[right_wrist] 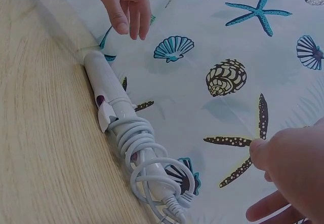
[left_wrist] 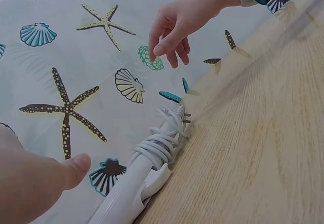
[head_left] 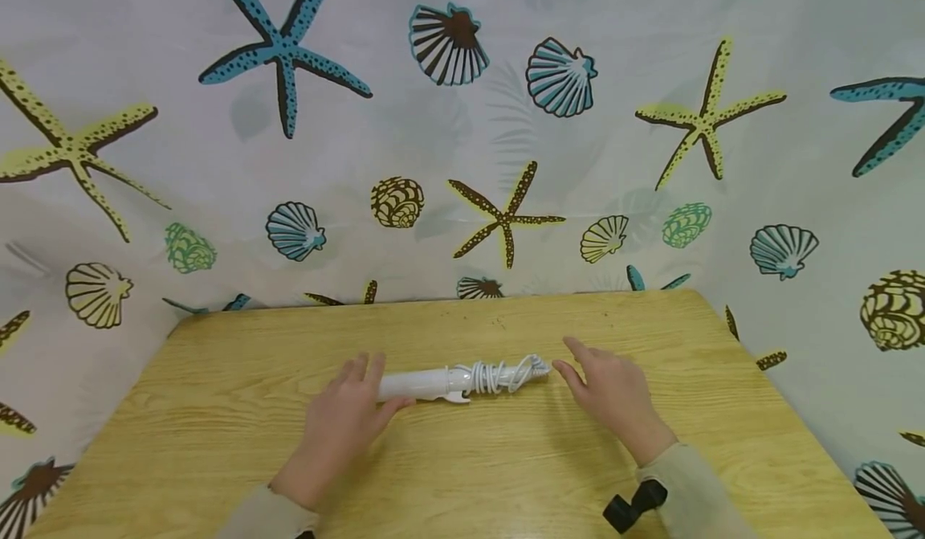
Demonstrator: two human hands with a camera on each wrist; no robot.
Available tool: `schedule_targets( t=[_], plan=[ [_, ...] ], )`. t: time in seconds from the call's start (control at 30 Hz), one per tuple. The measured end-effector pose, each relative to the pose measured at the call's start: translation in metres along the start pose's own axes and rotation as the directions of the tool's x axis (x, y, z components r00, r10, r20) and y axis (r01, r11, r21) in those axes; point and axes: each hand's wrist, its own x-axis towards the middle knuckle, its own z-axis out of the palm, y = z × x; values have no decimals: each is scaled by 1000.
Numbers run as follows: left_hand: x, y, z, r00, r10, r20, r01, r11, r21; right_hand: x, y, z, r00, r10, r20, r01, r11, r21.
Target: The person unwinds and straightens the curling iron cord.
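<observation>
A white curling iron (head_left: 415,385) lies crosswise on the wooden table. Its white cord (head_left: 491,377) is wound in several loops round the right-hand part, and the plug's prongs (left_wrist: 187,117) stick out at that end in the left wrist view. A small lever (right_wrist: 105,116) stands out from its side. My left hand (head_left: 343,414) is by the smooth left end, fingers extended and thumb spread. Near the cord end hovers my right hand (head_left: 614,390), its thumb and fingers apart with nothing between them. Both wrist views show the hands raised beside the iron.
The light wooden table (head_left: 470,475) ends at the back against a pale curtain (head_left: 347,161) printed with starfish and shells. More of this cloth borders the table on the left and right. A black strap-like device (head_left: 634,507) sits on the right sleeve.
</observation>
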Motion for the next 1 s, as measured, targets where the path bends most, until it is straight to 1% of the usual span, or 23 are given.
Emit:
schedule_targets(
  t=[0.07, 0.1, 0.2, 0.27, 0.43, 0.53, 0.63, 0.77, 0.87, 1.0],
  plan=[
    [1, 0, 3, 999, 24, -28, -24, 1000, -1, 1, -1, 0, 1000, 13, 24, -13, 1000, -4],
    [1, 0, 5, 998, 44, -52, -44, 999, 1, 1, -1, 0, 999, 21, 34, -21, 1000, -2],
    [4, 0, 9, 988, 105, -109, -106, 994, 2, 1, -1, 0, 997, 47, 53, -48, 999, 16],
    [6, 0, 13, 985, 131, -117, -132, 991, -4, 1, -1, 1, 997, 59, 56, -61, 997, 39],
    [10, 1, 25, 983, 166, -77, -168, 986, -16, 0, 0, 6, 996, 71, 61, -77, 992, 101],
    [12, 3, 31, 976, 207, -65, -208, 978, -16, -1, 0, 9, 993, 91, 73, -100, 986, 134],
    [15, 4, 36, 971, 231, -66, -233, 972, -19, -1, 0, 11, 988, 118, 98, -133, 977, 166],
    [19, 7, 41, 974, 223, -47, -224, 974, -15, -2, 0, 14, 976, 154, 153, -182, 964, 192],
    [21, 8, 44, 977, 211, -1, -211, 977, -12, -2, 0, 15, 967, 169, 192, -206, 960, 192],
    [23, 10, 49, 980, 186, 73, -185, 982, -22, -4, 0, 17, 963, 161, 218, -203, 961, 188]
  ],
)
